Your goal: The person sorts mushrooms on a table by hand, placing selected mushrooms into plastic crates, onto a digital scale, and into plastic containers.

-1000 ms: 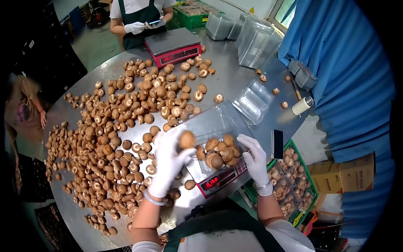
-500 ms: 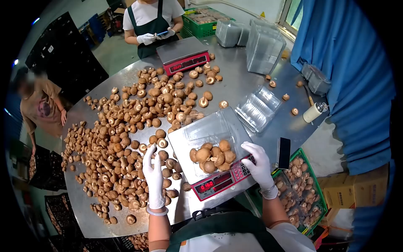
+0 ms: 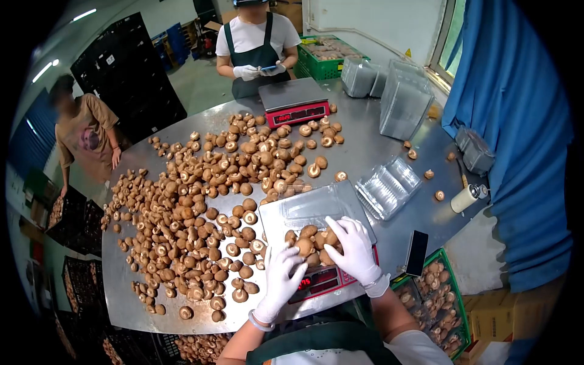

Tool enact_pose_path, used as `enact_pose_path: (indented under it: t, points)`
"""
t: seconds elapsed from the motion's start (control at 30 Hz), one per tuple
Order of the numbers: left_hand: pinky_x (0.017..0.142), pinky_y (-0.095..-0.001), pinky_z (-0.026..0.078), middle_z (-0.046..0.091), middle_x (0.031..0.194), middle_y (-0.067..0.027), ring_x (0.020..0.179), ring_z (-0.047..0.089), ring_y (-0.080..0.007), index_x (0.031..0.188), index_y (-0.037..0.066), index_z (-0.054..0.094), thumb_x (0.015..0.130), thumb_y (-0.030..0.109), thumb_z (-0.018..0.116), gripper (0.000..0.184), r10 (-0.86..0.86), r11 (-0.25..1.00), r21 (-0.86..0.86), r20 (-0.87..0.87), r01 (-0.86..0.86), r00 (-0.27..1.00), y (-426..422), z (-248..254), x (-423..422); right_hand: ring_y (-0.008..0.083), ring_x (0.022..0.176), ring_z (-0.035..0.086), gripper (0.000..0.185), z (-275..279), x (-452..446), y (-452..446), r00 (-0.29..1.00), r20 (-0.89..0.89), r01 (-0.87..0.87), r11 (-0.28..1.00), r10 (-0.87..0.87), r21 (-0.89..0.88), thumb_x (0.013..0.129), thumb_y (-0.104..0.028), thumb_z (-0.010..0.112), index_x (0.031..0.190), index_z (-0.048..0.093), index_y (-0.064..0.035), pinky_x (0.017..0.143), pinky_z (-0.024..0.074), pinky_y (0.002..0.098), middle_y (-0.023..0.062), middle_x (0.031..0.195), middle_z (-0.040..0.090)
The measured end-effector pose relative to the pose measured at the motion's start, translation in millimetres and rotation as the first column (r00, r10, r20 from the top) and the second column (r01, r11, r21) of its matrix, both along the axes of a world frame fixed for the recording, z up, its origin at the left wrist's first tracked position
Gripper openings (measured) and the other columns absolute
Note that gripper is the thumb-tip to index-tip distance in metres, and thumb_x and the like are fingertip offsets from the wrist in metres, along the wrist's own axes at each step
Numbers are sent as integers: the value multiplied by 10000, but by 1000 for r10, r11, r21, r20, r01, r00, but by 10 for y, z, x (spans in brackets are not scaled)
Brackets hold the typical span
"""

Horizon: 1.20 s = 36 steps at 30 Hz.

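Observation:
On the near red-and-silver scale [image 3: 321, 283] lies a clear plastic clamshell box [image 3: 308, 209] with its lid spread toward the far side. Several brown mushrooms [image 3: 309, 232] sit in its near half. My left hand [image 3: 280, 283], in a white glove, is at the left edge of the box, fingers apart and curved, fingertips beside the mushrooms. My right hand [image 3: 354, 250], also gloved, reaches over the box from the right with spread fingers touching the mushrooms. Part of the scale's lit display is hidden by my left hand.
A large mushroom pile [image 3: 201, 225] covers the metal table's left side. Empty clear boxes [image 3: 389, 187], a phone [image 3: 417, 253] and a white bottle [image 3: 465, 199] lie rightward. A green crate [image 3: 451, 286] stands below. Across the table, a person holds a phone behind another scale [image 3: 295, 103].
Both my hands have moved inward from the sides of the scale to the mushrooms in the box. My view has shifted, so the scene sits further right.

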<state>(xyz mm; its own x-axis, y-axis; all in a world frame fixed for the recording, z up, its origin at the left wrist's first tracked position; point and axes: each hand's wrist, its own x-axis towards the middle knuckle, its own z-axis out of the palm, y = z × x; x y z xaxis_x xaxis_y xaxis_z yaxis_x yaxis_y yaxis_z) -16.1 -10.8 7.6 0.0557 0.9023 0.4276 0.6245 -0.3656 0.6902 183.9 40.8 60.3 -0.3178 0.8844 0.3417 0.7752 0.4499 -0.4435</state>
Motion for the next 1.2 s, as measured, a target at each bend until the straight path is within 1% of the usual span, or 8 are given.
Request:
enact_pose_path:
  t: [0.2,0.53,0.67,0.77,0.87,1.07,1.17,1.2]
  points:
    - [1055,-481,307,664,965,-54,1103,565,-296,803,95,636,750,81,709,92,83,995,51,62,-87,995,-169,-73,-93,349,1225,430,568,41,-28,96,974,117,-188,980,194,-64,808,-266,643,1331,492,-104,1030,345,430,154,1254,510]
    - [1020,-394,373,573,1213,-127,1192,495,-290,1114,35,633,795,-7,612,322,358,934,-69,162,-352,919,-123,78,-457,307,1128,539,411,24,468,175,951,-306,38,999,-34,10,800,-75,661,1203,579,-62,976,420,380,144,1211,569]
    - [1092,-447,281,411,1414,-164,1334,317,-387,1175,110,625,783,100,666,394,144,972,-159,-185,-174,972,114,132,-361,302,1143,529,373,46,352,217,931,-364,-25,999,5,-49,799,-98,671,1164,604,-62,982,411,382,130,1199,579]
    - [1062,-489,323,377,1433,-173,1345,276,-432,1234,131,581,705,175,727,550,-70,968,-249,-367,-26,927,398,209,-279,332,1258,423,475,-97,177,195,975,-177,-151,987,138,-60,808,-312,682,1220,582,-98,1055,324,434,137,1278,531]
    - [963,-438,432,414,1398,-163,1250,439,-368,1252,132,538,685,173,729,599,-135,952,-305,-443,-7,887,602,146,-202,356,1287,376,619,-182,-32,113,982,26,-183,974,188,-133,784,-411,679,1315,510,-142,1066,276,507,132,1337,479]
    - [958,-377,458,483,1347,-170,1169,530,-343,1241,68,519,761,57,693,510,-110,951,-296,-74,84,991,541,-23,-266,333,1192,463,560,-373,-18,95,975,-63,-216,973,211,-86,778,-276,689,1293,523,-128,1029,336,454,119,1243,532]
    - [1006,-322,415,526,1316,-110,1191,523,-199,1208,10,547,835,38,659,390,20,836,-441,618,326,786,468,-103,-276,320,1171,481,567,-321,-21,65,972,-107,-222,968,210,-117,775,-249,692,1297,516,-116,1010,360,428,120,1233,535]
    - [1006,-322,415,526,1316,-110,1191,523,-199,1208,10,547,835,38,659,390,20,835,-442,619,327,785,462,-131,-283,317,1166,484,585,-307,-27,59,971,-107,-227,966,214,-122,771,-244,696,1307,505,-110,1004,367,423,124,1237,532]
